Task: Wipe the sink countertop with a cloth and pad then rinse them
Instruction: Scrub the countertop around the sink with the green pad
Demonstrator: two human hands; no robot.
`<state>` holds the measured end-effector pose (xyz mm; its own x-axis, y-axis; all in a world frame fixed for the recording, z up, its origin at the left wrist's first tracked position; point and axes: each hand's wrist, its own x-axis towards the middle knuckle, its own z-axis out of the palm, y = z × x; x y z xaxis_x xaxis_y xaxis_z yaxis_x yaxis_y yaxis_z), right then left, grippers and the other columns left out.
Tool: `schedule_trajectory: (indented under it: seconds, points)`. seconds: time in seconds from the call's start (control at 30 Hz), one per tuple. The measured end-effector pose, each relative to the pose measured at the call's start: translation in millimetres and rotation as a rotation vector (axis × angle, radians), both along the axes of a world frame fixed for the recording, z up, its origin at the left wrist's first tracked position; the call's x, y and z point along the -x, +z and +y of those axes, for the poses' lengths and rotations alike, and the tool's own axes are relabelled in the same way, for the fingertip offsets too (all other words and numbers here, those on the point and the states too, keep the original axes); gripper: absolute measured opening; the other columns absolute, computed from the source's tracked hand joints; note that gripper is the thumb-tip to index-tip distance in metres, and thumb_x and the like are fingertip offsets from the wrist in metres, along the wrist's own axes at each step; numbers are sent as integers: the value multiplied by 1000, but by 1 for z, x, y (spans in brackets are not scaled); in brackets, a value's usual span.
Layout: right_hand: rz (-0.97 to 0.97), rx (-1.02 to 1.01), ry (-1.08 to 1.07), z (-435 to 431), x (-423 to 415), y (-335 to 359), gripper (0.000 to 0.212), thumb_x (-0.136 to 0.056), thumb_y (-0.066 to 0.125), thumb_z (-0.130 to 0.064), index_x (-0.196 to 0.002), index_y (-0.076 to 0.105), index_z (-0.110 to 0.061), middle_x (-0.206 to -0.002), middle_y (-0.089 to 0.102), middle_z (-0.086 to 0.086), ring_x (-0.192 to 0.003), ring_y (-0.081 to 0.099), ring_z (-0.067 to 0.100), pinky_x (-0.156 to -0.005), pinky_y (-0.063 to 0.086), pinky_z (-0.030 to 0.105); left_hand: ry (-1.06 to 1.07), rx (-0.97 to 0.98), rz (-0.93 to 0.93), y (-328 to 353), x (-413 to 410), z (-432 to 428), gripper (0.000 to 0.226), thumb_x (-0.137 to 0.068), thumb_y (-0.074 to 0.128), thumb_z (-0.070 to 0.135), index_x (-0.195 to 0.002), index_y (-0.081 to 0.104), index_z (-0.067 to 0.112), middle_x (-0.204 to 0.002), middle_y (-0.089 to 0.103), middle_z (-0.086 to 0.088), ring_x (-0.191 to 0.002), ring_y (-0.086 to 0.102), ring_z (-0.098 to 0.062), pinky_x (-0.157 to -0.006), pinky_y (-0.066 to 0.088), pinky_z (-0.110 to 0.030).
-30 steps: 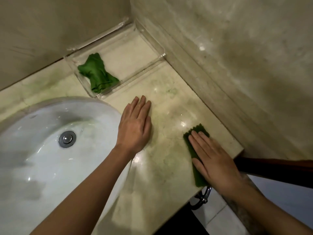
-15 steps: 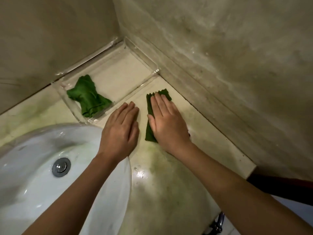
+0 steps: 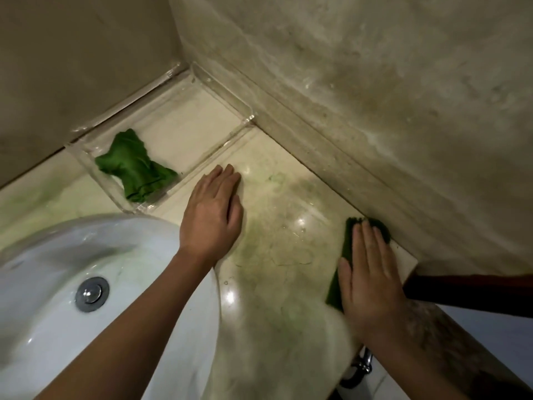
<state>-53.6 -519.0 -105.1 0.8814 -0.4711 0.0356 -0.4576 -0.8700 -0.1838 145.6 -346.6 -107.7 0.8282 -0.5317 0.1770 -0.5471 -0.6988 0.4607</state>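
A green scouring pad (image 3: 349,243) lies flat on the beige marble countertop (image 3: 282,226) near its right end, against the wall's base strip. My right hand (image 3: 370,272) presses on the pad with straight fingers and covers most of it. My left hand (image 3: 215,212) rests flat on the countertop beside the white sink basin (image 3: 86,255), fingers straight. A crumpled green cloth (image 3: 134,166) lies in a clear plastic tray (image 3: 219,90) in the back corner. Faint green streaks and wet glints show on the marble between my hands.
The sink drain plug (image 3: 92,293) sits at the lower left. Stone walls close the back and right sides. The countertop ends at the right, by a dark wooden edge (image 3: 467,293). Chrome pipework (image 3: 364,365) shows below the front edge.
My right hand has slid the pad from beside the tray, next to my left hand, back to the right end of the countertop. My left hand has stayed flat in place.
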Motion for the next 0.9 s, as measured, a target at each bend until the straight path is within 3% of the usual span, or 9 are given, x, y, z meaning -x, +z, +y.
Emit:
schedule_trajectory:
  seconds: [0.07, 0.17, 0.3, 0.47, 0.63, 0.8, 0.9]
  points:
    - [13, 2, -12, 12, -36, 0, 58, -99, 19, -38, -146, 24, -3, -152, 25, 13, -141, 22, 26, -112, 26, 46, 9, 6, 10, -1, 1, 0, 42, -91, 43, 19, -130, 53, 7, -139, 50, -10, -134, 39, -26, -113, 28, -39]
    - [32, 6, 158, 36, -64, 3, 58, -99, 20, -40, -147, 20, -8, -154, 19, 9, -142, 15, 24, -115, 18, 43, -14, 29, 28, 0, -1, 1, 42, -92, 40, 21, -130, 53, 8, -140, 50, -9, -135, 38, -25, -113, 28, -40]
    - [162, -13, 503, 38, -7, 5, 59, -99, 17, -48, -149, 16, -18, -155, 18, 1, -143, 15, 18, -112, 28, 44, -107, 80, 8, 5, 1, 12, 42, -92, 37, 22, -126, 56, 6, -138, 51, -11, -135, 37, -27, -111, 29, -43]
    - [79, -13, 243, 17, -59, 7, 59, -99, 19, -46, -149, 11, -16, -155, 13, 2, -143, 8, 19, -116, 13, 41, -115, 32, -83, 7, 10, 37, 39, -94, 38, 20, -122, 60, 4, -134, 54, -12, -130, 43, -30, -108, 33, -44]
    - [159, -42, 675, 46, -31, 9, 57, -99, 17, -49, -150, 12, -23, -155, 12, -5, -144, 10, 14, -114, 14, 38, -66, -59, -89, -3, 28, 77, 39, -96, 38, 21, -127, 57, 8, -135, 54, -9, -131, 43, -28, -109, 31, -44]
    - [14, -49, 339, 28, -125, 5, 60, -98, 18, -44, -149, 17, -12, -155, 18, 5, -143, 12, 20, -116, 8, 33, 59, -73, -52, -2, 45, 105, 42, -94, 35, 21, -129, 55, 10, -138, 52, -6, -133, 39, -24, -111, 26, -39]
    - [-22, -69, 331, 62, -170, 0, 63, -96, 18, -43, -146, 25, -6, -152, 26, 11, -141, 21, 26, -116, 12, 37, 143, -65, -46, -2, 54, 113, 40, -94, 36, 20, -125, 58, 9, -137, 53, -6, -132, 41, -25, -109, 28, -42]
